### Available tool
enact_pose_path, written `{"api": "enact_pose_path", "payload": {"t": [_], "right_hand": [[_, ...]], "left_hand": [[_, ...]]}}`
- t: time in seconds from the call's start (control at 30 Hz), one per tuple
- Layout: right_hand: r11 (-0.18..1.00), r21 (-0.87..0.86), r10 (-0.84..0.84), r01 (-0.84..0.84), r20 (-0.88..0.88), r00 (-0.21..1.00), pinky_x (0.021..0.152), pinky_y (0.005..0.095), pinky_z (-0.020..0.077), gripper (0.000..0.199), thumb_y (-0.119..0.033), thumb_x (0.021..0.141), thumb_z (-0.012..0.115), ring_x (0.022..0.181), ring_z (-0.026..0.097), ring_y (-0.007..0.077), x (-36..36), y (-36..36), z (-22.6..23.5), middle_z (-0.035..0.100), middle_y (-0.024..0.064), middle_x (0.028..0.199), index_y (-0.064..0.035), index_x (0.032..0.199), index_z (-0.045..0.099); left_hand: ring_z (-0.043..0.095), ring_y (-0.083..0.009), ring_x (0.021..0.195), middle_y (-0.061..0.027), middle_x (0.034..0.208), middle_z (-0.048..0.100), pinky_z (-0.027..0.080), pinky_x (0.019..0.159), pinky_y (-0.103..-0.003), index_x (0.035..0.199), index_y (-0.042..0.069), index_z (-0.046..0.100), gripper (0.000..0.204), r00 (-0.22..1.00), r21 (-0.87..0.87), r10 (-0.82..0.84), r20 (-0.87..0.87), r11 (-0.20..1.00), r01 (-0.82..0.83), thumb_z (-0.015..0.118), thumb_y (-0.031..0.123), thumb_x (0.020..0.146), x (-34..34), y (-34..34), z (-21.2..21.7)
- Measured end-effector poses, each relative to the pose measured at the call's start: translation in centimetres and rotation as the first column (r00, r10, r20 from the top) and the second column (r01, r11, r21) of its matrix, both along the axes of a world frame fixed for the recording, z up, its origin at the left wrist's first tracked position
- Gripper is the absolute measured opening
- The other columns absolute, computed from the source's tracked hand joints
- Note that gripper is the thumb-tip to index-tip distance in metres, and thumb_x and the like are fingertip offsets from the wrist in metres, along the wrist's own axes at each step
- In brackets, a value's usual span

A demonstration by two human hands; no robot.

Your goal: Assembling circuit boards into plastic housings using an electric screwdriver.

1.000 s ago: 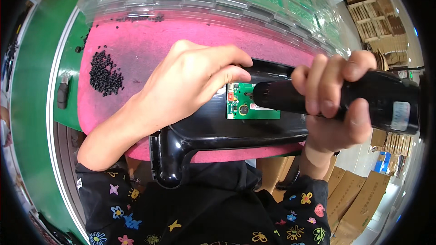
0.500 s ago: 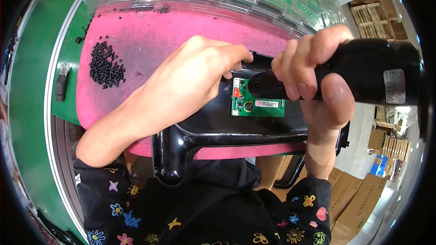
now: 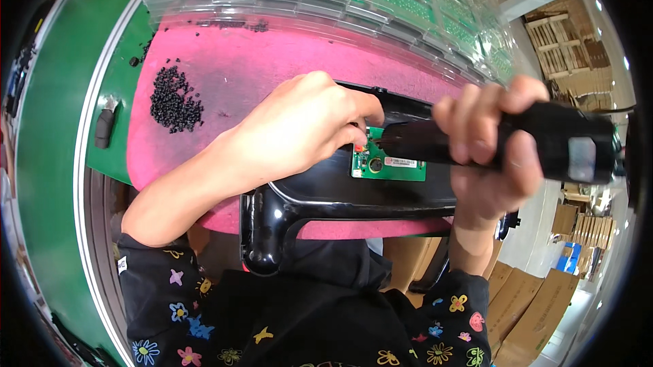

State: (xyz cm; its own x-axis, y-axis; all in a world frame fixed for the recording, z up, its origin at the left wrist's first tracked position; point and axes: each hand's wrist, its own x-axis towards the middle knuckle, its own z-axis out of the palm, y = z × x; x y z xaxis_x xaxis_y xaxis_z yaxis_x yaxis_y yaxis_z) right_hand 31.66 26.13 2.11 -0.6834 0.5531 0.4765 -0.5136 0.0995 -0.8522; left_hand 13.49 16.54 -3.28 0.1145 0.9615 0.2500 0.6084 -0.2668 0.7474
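On the pink mat [image 3: 292, 47]: black plastic housing [image 3: 381, 197], one; green circuit board [image 3: 394, 171], one, lying on it; black electric screwdriver [image 3: 425, 141], one, right hand's [image 3: 486, 187] fingers wrapped around it; left hand [image 3: 309, 119], fingers bent at the board's corner, pinch indeterminable; small black screw-like parts [image 3: 175, 103], many, uncounted. Hazard: tilted tool might slip, scoring board.

The left fingers [image 3: 351, 136] now cover a corner of the circuit board [image 3: 405, 172]. The power screwdriver's [image 3: 422, 142] back end swings nearer the person.
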Motion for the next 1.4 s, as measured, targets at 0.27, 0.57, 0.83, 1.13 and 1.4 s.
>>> {"api": "enact_pose_path", "payload": {"t": [0.27,0.57,0.83,1.13,1.4], "right_hand": [[0.995,-0.084,0.031,-0.051,-0.229,0.973,0.067,0.0258,0.0330,0.027,-0.028,0.088,0.064,0.061,0.043,0.0062,0.6,-1.0,2.0,0.048,-0.0069,0.067,-0.0120,0.104,0.048],[0.994,-0.105,0.014,-0.038,-0.223,0.975,0.070,0.0258,0.0345,0.027,-0.028,0.088,0.064,0.062,0.045,0.0066,1.3,-1.2,2.0,0.049,-0.0067,0.067,-0.0119,0.104,0.047],[0.997,-0.055,0.042,-0.058,-0.247,0.968,0.071,0.0274,0.0357,0.029,-0.028,0.089,0.064,0.063,0.047,0.0081,1.6,-1.3,2.0,0.050,-0.0059,0.068,-0.0109,0.105,0.048],[1.000,-0.024,-0.003,-0.001,-0.139,0.990,0.068,0.0289,0.0355,0.031,-0.032,0.091,0.061,0.062,0.045,0.0091,1.9,-1.2,1.7,0.049,-0.0047,0.068,-0.0109,0.109,0.047],[0.997,-0.028,-0.070,0.074,0.103,0.992,0.057,0.0286,0.0353,0.035,-0.034,0.086,0.064,0.053,0.044,0.0085,2.0,-2.7,1.2,0.047,-0.0048,0.063,-0.0134,0.107,0.045]], "left_hand": [[0.071,-0.0308,0.078,-0.0159,0.083,0.071,0.055,0.068,-0.035,0.100,-0.003,0.066,0.022,0.979,0.019,-0.136,0.155,0.991,0.135,0.070,0.002,0.079,0.0,0.2,0.3],[0.073,-0.0268,0.078,-0.0142,0.080,0.071,0.057,0.069,-0.032,0.100,-0.003,0.061,0.021,0.930,0.056,-0.173,0.324,0.985,0.164,0.065,-0.004,0.080,0.2,0.4,-0.1],[0.073,-0.0269,0.082,-0.0124,0.083,0.072,0.058,0.072,-0.032,0.102,-0.003,0.062,0.025,0.948,0.070,-0.166,0.273,0.986,0.152,0.070,-0.001,0.078,0.5,0.2,0.4],[0.073,-0.0268,0.081,-0.0160,0.087,0.073,0.059,0.073,-0.033,0.088,-0.004,0.069,0.009,0.994,0.349,-0.085,0.072,0.936,0.055,0.069,-0.004,0.079,0.5,0.3,-0.4],[0.072,-0.0206,0.078,-0.0127,0.083,0.073,0.057,0.072,-0.028,0.088,-0.004,0.069,0.006,0.968,0.327,0.186,0.169,0.916,-0.233,0.062,-0.003,0.088,0.1,0.4,0.4]]}}
